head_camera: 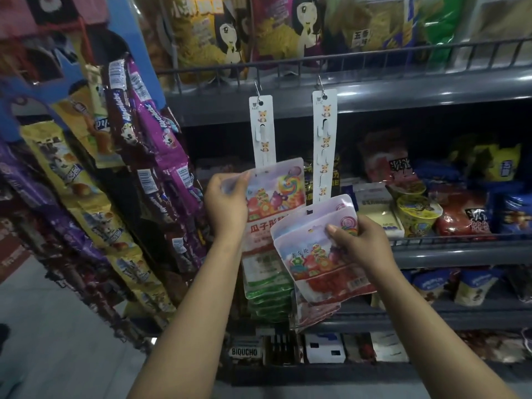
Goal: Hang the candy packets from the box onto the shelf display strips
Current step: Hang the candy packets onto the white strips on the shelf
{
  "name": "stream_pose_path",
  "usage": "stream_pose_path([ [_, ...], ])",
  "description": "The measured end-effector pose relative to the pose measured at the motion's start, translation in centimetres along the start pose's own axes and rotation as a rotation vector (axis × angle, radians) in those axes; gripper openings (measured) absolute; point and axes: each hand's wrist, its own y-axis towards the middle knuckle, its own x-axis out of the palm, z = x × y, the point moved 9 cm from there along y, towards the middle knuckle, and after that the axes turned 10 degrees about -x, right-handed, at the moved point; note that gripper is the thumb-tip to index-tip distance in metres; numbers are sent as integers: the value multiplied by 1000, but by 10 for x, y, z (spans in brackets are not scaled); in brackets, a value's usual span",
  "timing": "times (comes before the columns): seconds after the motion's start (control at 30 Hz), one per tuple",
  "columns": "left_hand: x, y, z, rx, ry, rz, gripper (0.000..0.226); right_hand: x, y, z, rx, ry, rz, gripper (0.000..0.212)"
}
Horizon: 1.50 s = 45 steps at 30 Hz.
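Head view: the left hand (227, 203) pinches the upper left corner of a candy packet (275, 197), thumb in front and fingers behind. This packet sits at the lower end of the left display strip (262, 128), its top edge overlapping the strip. The packet is a flat pouch with a pale translucent header, a rainbow swirl lollipop graphic, cartoon sweets, and an orange band printed with "瓜子" and further characters partly hidden. Below the left hand, more packets (267, 295) of the same kind hang in an overlapping column, with green lower edges.

The right hand (359, 240) grips a small stack of packets (319, 254), thumb across the front header, fingers curled behind. The front pouch shows the same lollipop artwork, three characters of which "友" is legible, and a red lower band. The stack overlaps the bottom of the right display strip (324, 145). Both strips are white with small fox figures.

Left of the left hand hang purple packs (161, 131) marked "Alpenliebe". Below both hands, a box (244, 352) reads "BIQUCHO".
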Motion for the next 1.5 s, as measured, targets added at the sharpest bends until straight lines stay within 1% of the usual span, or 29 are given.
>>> stream_pose_path([
  [0.17, -1, -20, 25, 58, -43, -91, 13, -1, 2, -2, 22, 115, -74, 10],
  [0.23, -1, -35, 22, 77, -12, -154, 13, -6, -2, -2, 30, 163, -120, 10],
  [0.33, 1, -57, 1, 39, 44, -234, 13, -18, -9, 5, 30, 199, -142, 13],
  [0.4, 5, -71, -21, -35, 65, -267, 13, -24, -15, 19, 69, 204, -155, 14],
  [0.5, 18, -88, -64, -240, 32, -333, 11, -26, -27, 44, 154, 228, -179, 16],
  [0.63, 46, -107, -119, -505, 6, -464, 4, -30, -35, 76, 244, 216, -169, 15],
  [0.7, 55, -112, -136, -588, 0, -465, 2, -32, -35, 88, 277, 210, -147, 19],
  [0.77, 64, -113, -144, -632, -5, -450, 5, -36, -31, 94, 290, 215, -116, 15],
  [0.83, 71, -112, -145, -640, 0, -433, 15, -39, -24, 98, 288, 197, -95, 9],
  [0.9, 78, -111, -142, -624, -7, -424, 19, -41, -16, 103, 294, 164, -83, 13],
  [1.0, 84, -113, -136, -600, 12, -391, 11, -45, -8, 112, 318, 158, -84, 27],
  [1.07, 86, -116, -133, -585, 65, -391, 11, -46, -6, 117, 333, 158, -110, 28],
  [1.1, 87, -118, -132, -578, 102, -411, 11, -46, -6, 118, 341, 148, -131, 23],
  [1.17, 94, -123, -128, -556, 189, -512, 5, -46, -7, 123, 371, 118, -171, 14],
  [1.23, 101, -129, -127, -538, 297, -628, 8, -44, -9, 127, 395, 94, -209, 10],
  [1.27, 102, -131, -128, -540, 349, -661, 9, -43, -11, 128, 403, 87, -231, 9],
  [1.37, 102, -129, -132, -558, 448, -668, 13, -38, -16, 130, 433, 122, -281, 10],
  [1.43, 103, -128, -132, -573, 433, -644, 16, -36, -18, 131, 452, 157, -294, 15],
  [1.5, 102, -126, -131, -571, 416, -615, 14, -33, -19, 131, 461, 166, -315, 17],
])
